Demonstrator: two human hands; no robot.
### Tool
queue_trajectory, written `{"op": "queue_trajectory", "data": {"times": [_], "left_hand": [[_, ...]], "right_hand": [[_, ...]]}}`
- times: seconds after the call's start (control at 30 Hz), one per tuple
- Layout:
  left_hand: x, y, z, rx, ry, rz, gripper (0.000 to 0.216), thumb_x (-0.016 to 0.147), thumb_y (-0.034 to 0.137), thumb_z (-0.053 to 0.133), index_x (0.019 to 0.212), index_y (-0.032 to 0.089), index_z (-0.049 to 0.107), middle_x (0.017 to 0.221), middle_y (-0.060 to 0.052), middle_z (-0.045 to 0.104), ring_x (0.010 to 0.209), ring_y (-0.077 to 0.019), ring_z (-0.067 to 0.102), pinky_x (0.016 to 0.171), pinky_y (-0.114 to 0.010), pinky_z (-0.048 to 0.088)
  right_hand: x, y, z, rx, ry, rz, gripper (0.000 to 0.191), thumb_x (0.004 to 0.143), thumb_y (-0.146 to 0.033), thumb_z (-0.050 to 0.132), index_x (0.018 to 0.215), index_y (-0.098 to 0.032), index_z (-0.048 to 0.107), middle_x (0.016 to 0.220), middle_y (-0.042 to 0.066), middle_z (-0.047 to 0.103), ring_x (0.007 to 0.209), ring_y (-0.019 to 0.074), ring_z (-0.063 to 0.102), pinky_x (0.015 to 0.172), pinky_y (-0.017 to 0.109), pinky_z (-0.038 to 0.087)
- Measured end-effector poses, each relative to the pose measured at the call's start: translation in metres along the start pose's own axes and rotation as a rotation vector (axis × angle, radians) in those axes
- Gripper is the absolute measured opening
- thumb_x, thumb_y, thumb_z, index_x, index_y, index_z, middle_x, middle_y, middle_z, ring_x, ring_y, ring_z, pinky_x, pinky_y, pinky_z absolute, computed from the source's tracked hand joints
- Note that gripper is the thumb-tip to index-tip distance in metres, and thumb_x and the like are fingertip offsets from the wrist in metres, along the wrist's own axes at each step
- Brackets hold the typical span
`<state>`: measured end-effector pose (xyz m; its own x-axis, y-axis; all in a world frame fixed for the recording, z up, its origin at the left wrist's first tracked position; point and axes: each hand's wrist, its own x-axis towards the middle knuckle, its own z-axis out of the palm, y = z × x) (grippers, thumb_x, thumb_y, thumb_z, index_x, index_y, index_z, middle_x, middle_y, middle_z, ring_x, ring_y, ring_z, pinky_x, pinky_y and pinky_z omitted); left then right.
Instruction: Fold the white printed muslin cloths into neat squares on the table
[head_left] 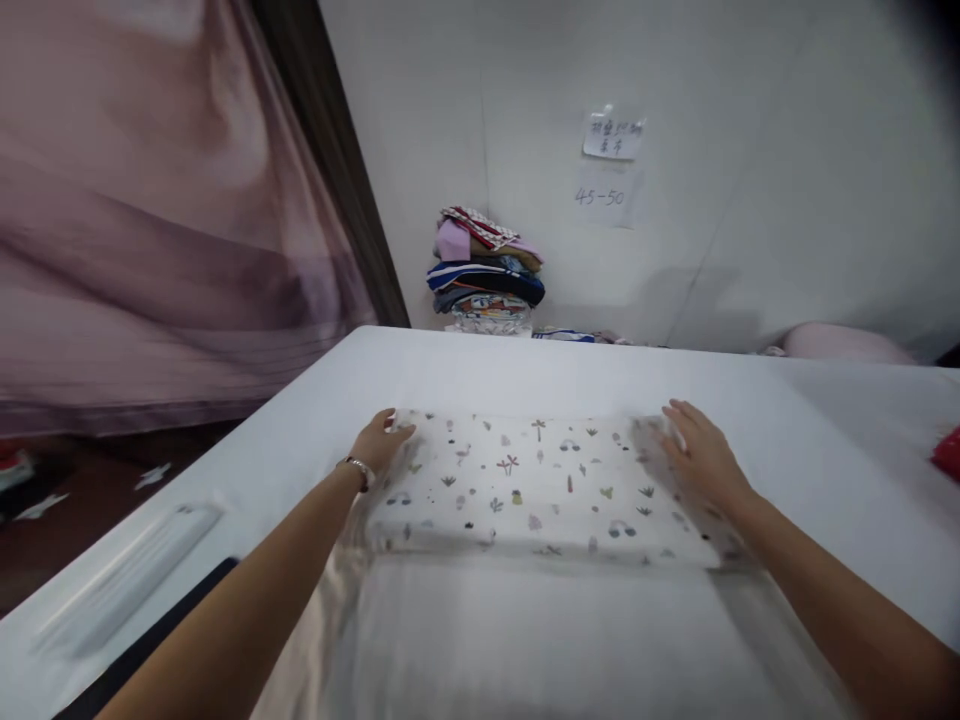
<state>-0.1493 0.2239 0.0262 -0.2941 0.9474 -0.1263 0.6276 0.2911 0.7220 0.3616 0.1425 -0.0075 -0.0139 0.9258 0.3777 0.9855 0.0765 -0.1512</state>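
Observation:
A white printed cloth [525,480] with small palm trees, sunglasses and leaves lies across the white table. Its printed side shows as a folded band at the far end, while a plain pale stretch of fabric [555,630] runs toward me. At the far left corner, my left hand [379,445], with a bracelet on the wrist, pinches the cloth between thumb and fingers. My right hand [701,455] has the far right corner, with its thumb and fingers closed about the edge. The near end of the fabric is blurred and partly out of view.
A clear flat plastic-looking packet [135,575] and a dark flat object [154,630] lie on the table's left side. Folded cloths [487,270] are stacked beyond the far edge by the wall. A pink curtain [165,220] hangs at left. Something red [949,455] sits at the right edge.

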Motion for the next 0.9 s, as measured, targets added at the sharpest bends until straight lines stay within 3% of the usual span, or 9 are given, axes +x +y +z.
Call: {"op": "queue_trajectory", "data": {"times": [0.07,0.2,0.37,0.53,0.7,0.8,0.9], "left_hand": [[-0.009,-0.006,-0.008,-0.111,-0.086,-0.044,0.072,0.065,0.041,0.068,0.128,0.016,0.043,0.127,-0.017,0.049,0.103,-0.0247,0.056,0.072,-0.028,0.046],[-0.027,-0.020,-0.024,-0.255,-0.165,-0.117,0.068,0.063,0.037,0.071,0.123,0.015,0.047,0.119,-0.016,0.055,0.088,-0.0198,0.059,0.066,-0.026,0.046],[-0.059,-0.042,-0.039,-0.331,-0.160,-0.129,0.065,0.063,0.037,0.070,0.121,0.016,0.048,0.107,-0.011,0.061,0.075,-0.0145,0.059,0.064,-0.026,0.046],[-0.090,-0.062,-0.046,-0.473,-0.156,-0.053,0.064,0.063,0.036,0.070,0.119,0.016,0.049,0.111,-0.012,0.058,0.082,-0.0156,0.058,0.069,-0.028,0.047],[-0.102,-0.072,-0.047,-0.529,-0.020,0.101,0.051,0.064,0.030,0.067,0.112,0.017,0.054,0.116,-0.010,0.056,0.087,-0.0156,0.059,0.079,-0.032,0.047],[-0.117,-0.071,-0.041,-0.338,0.162,0.184,0.038,0.072,0.030,0.059,0.108,0.017,0.057,0.105,-0.008,0.061,0.086,-0.0165,0.059,0.080,-0.034,0.048],[-0.141,-0.066,-0.026,-0.047,0.262,0.498,0.027,0.079,0.028,0.053,0.104,0.018,0.059,0.102,-0.008,0.062,0.094,-0.0184,0.057,0.088,-0.038,0.045]], "right_hand": [[-0.018,-0.015,0.007,0.009,-0.161,-0.121,0.054,0.088,-0.049,0.032,0.133,-0.022,0.041,0.144,0.005,0.031,0.133,0.0255,0.024,0.107,0.047,0.023],[-0.038,-0.025,0.023,-0.037,-0.359,-0.100,0.061,0.087,-0.058,0.025,0.137,-0.024,0.036,0.147,0.003,0.023,0.135,0.0262,0.020,0.106,0.053,0.021],[-0.042,-0.025,0.027,-0.075,-0.340,-0.134,0.063,0.087,-0.059,0.020,0.137,-0.025,0.036,0.148,0.004,0.018,0.135,0.0284,0.017,0.105,0.056,0.021],[-0.050,-0.020,0.039,-0.078,-0.333,-0.119,0.066,0.084,-0.061,0.019,0.138,-0.027,0.034,0.147,0.002,0.021,0.135,0.0279,0.019,0.105,0.057,0.022],[-0.046,-0.022,0.037,-0.023,-0.399,-0.092,0.068,0.082,-0.063,0.020,0.136,-0.025,0.038,0.146,0.004,0.025,0.134,0.0299,0.021,0.103,0.058,0.025],[-0.050,-0.049,0.028,0.043,-0.364,-0.165,0.062,0.087,-0.057,0.018,0.138,-0.025,0.035,0.147,0.004,0.021,0.135,0.0286,0.017,0.104,0.057,0.024],[-0.059,-0.090,0.017,0.065,-0.367,-0.269,0.058,0.090,-0.055,0.018,0.138,-0.028,0.033,0.148,0.002,0.019,0.135,0.0266,0.015,0.106,0.055,0.021]]}}
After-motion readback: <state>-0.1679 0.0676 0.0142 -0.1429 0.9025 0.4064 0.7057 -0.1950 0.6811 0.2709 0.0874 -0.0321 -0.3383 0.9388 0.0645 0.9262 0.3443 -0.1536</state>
